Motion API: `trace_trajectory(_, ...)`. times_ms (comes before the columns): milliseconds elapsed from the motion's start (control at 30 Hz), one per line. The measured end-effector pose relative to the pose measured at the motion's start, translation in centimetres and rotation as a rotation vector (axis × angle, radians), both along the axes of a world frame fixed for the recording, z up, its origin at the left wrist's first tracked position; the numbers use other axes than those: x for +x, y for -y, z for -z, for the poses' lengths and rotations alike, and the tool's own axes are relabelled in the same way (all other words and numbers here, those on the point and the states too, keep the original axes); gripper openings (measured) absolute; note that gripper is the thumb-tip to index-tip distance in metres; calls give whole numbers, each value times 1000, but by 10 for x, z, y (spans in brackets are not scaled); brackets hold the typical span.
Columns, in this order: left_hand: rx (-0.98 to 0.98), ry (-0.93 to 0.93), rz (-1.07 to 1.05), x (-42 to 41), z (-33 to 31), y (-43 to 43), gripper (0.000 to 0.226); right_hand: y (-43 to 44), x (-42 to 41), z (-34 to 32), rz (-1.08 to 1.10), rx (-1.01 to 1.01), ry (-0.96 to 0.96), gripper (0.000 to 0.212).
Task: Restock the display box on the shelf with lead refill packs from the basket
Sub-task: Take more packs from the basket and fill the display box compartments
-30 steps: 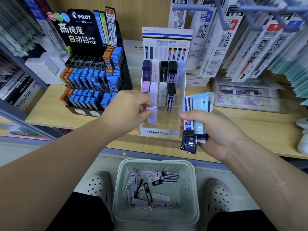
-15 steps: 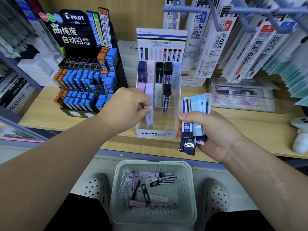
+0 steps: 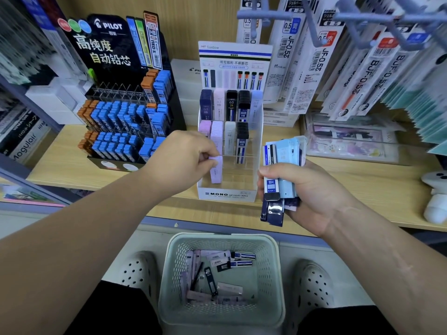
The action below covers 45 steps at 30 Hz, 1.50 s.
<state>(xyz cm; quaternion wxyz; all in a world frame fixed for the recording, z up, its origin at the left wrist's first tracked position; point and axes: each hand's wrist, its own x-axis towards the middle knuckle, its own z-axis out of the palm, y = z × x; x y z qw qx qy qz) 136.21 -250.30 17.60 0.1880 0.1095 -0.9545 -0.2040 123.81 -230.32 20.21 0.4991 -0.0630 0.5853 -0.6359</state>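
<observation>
Head view: left hand [image 3: 183,160] grip pinching lilac pack [image 3: 216,169] inside display box [image 3: 227,193], right hand [image 3: 312,192] grip clutching pack bundle [image 3: 280,175].

Display box [image 3: 227,193]: on the shelf [image 3: 350,187] straight ahead of you, packs standing in its rows.
Pilot rack [image 3: 125,112]: on the same shelf, just left of the display box.
Your left hand [image 3: 180,160]: at the box's front left, pinching one lead refill pack [image 3: 216,169] upright in the front row.
Your right hand [image 3: 302,189]: right of the box, holding a stack of packs [image 3: 280,170].
Basket [image 3: 221,313]: below the shelf edge, between your shoes, loose packs inside.
</observation>
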Motion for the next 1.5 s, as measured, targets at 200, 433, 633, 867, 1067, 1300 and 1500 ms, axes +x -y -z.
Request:
trace_trajectory(200, -166, 42, -9, -1, 11, -3, 12, 0, 1, 1, -22, 3, -4, 18)
trace_trajectory(433, 152, -76, -147, -4, -20, -34, 10, 1, 4, -1, -57, -3, 2, 19)
trace_trajectory(633, 1104, 15, -277, -20, -36, -79, 7, 7, 10, 0, -117, -102, -29, 24)
trace_trajectory(867, 1382, -8, -357, -25, -30, -74, 9, 7, 7, 1, -121, -87, 2, 44)
trace_trajectory(1067, 1567, -130, -379, -25, -35, -62, 10, 4, 0, -2, 4, -120, 125, 33)
trace_trajectory(1300, 1490, -213, -306, -22, -38, -58, 22, 4, -8, -5, 155, -129, 98, 18)
trace_trajectory(1500, 1207, 203, -1, -14, -35, -54, 35, 1, -14, -3, 183, -120, 9, 15)
